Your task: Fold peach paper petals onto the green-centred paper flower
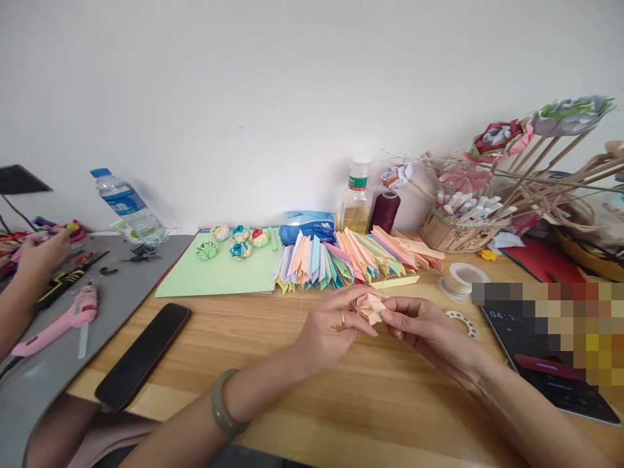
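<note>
A small peach folded-paper flower [371, 309] is held between both hands above the wooden table. My left hand [336, 325], with a ring on one finger, grips its left side. The thumb and fingertips of my right hand [414, 322] pinch its right edge. Just behind the hands, a row of folded paper strips [316, 263] in many colours stands packed together. Several finished paper flowers [240, 250] rest on a light green paper sheet [214, 279] to the left.
A black phone [143, 354] lies at left, near a pink glue gun [82, 305]. Another person's hand [49, 250] is at far left. A tape roll [461, 281], tablet [546, 364] and basket [463, 231] with paper flowers stand right. A glue bottle [355, 201] is at the wall.
</note>
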Action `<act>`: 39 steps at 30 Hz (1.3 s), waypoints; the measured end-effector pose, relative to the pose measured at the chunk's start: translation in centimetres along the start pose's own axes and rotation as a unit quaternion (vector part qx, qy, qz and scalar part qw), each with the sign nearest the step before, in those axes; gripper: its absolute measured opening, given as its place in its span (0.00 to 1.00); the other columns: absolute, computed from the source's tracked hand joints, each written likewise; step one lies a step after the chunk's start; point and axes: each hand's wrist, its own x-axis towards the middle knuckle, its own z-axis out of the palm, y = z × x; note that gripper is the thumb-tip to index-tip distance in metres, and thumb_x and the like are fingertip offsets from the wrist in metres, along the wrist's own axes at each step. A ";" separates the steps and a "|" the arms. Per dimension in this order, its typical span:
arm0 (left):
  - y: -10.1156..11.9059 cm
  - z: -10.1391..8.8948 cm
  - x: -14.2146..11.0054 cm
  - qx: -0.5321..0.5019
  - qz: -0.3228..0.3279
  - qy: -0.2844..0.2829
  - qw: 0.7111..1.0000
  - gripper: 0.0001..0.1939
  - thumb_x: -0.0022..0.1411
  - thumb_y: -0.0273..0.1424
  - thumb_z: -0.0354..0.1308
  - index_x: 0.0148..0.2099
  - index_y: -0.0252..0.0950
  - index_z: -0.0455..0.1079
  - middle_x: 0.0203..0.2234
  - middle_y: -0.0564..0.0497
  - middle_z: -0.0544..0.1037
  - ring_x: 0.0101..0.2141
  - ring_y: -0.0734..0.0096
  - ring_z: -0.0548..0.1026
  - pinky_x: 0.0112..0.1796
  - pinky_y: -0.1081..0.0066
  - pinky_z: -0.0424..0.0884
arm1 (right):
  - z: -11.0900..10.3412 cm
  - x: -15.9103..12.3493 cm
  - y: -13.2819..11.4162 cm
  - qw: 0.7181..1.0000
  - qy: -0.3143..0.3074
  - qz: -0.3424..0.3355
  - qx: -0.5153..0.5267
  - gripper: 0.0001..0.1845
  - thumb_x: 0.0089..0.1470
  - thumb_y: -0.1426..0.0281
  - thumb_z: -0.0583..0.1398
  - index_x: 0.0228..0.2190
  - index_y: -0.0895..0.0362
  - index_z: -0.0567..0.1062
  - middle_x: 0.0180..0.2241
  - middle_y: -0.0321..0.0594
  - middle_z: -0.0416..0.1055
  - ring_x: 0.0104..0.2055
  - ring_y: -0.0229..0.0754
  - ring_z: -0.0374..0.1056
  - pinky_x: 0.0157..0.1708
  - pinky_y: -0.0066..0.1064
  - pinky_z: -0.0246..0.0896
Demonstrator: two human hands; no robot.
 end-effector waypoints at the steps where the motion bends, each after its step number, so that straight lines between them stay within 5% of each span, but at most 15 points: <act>1: 0.0 0.0 0.0 -0.001 -0.013 0.000 1.000 0.08 0.53 0.22 0.54 0.29 0.35 0.74 0.44 0.44 0.72 0.44 0.67 0.70 0.44 0.64 0.67 | 0.0 0.0 -0.1 1.000 -0.003 -0.001 0.003 0.14 0.32 0.62 0.68 0.20 0.59 0.75 0.20 0.32 0.63 0.21 0.31 0.51 0.23 0.25 0.46; 5: 0.1 0.1 0.0 -0.005 -0.035 -0.007 0.999 0.08 0.53 0.24 0.55 0.35 0.36 0.74 0.44 0.44 0.72 0.44 0.69 0.71 0.44 0.65 0.67 | -0.2 -0.1 0.0 1.000 -0.005 -0.008 -0.015 0.14 0.34 0.61 0.67 0.18 0.58 0.73 0.19 0.32 0.62 0.22 0.32 0.53 0.23 0.25 0.46; 16: 0.3 0.2 0.2 0.004 0.011 -0.022 1.000 0.10 0.52 0.18 0.53 0.24 0.34 0.72 0.40 0.43 0.73 0.43 0.68 0.70 0.42 0.65 0.67 | 0.3 0.0 0.1 0.998 0.017 -0.008 -0.063 0.16 0.31 0.59 0.67 0.15 0.58 0.72 0.16 0.31 0.60 0.21 0.32 0.50 0.22 0.26 0.43; 21: 0.2 0.2 0.2 -0.071 -0.091 -0.006 0.993 0.07 0.50 0.21 0.57 0.24 0.35 0.73 0.41 0.44 0.73 0.42 0.68 0.71 0.44 0.64 0.66 | -0.3 0.1 0.1 0.999 0.007 0.000 -0.050 0.14 0.32 0.61 0.68 0.19 0.59 0.76 0.19 0.33 0.64 0.21 0.31 0.51 0.22 0.26 0.46; 25: 0.0 0.0 0.4 -0.292 -0.291 0.010 0.911 0.04 0.40 0.26 0.65 0.23 0.32 0.72 0.38 0.45 0.76 0.39 0.67 0.73 0.40 0.68 0.69 | -1.0 -0.1 -0.4 0.992 0.064 -0.051 -0.092 0.15 0.39 0.58 0.64 0.19 0.57 0.75 0.20 0.35 0.66 0.21 0.33 0.54 0.22 0.27 0.48; 28: 0.0 -0.3 0.6 -0.389 -0.421 0.035 0.819 0.10 0.34 0.29 0.68 0.23 0.31 0.71 0.24 0.50 0.76 0.24 0.75 0.73 0.23 0.76 0.71 | -0.9 -0.5 -1.0 0.964 0.134 -0.152 -0.173 0.14 0.44 0.57 0.61 0.19 0.55 0.74 0.18 0.34 0.62 0.23 0.36 0.56 0.25 0.28 0.51; 30: 0.1 -0.5 0.6 -0.429 -0.459 0.043 0.777 0.12 0.35 0.30 0.68 0.25 0.32 0.72 0.21 0.53 0.74 0.21 0.77 0.71 0.18 0.79 0.69 | -0.5 -0.7 -1.3 0.955 0.123 -0.181 -0.201 0.12 0.44 0.57 0.61 0.23 0.53 0.75 0.23 0.36 0.67 0.27 0.39 0.60 0.28 0.28 0.55; 34: 0.2 -0.8 0.6 -0.477 -0.465 0.017 0.746 0.13 0.39 0.32 0.66 0.31 0.33 0.72 0.23 0.52 0.74 0.22 0.75 0.73 0.16 0.80 0.69 | 0.3 -1.0 -1.5 0.955 0.074 -0.183 -0.223 0.13 0.43 0.58 0.61 0.30 0.53 0.76 0.33 0.40 0.71 0.37 0.45 0.64 0.36 0.32 0.57; 39: -0.1 -0.8 0.5 -0.487 -0.477 -0.014 0.732 0.16 0.47 0.36 0.61 0.38 0.33 0.71 0.25 0.49 0.75 0.21 0.74 0.74 0.17 0.79 0.69 | 0.2 -0.7 -1.2 0.975 0.055 -0.119 -0.180 0.12 0.42 0.60 0.62 0.21 0.57 0.73 0.23 0.36 0.68 0.26 0.37 0.59 0.27 0.28 0.53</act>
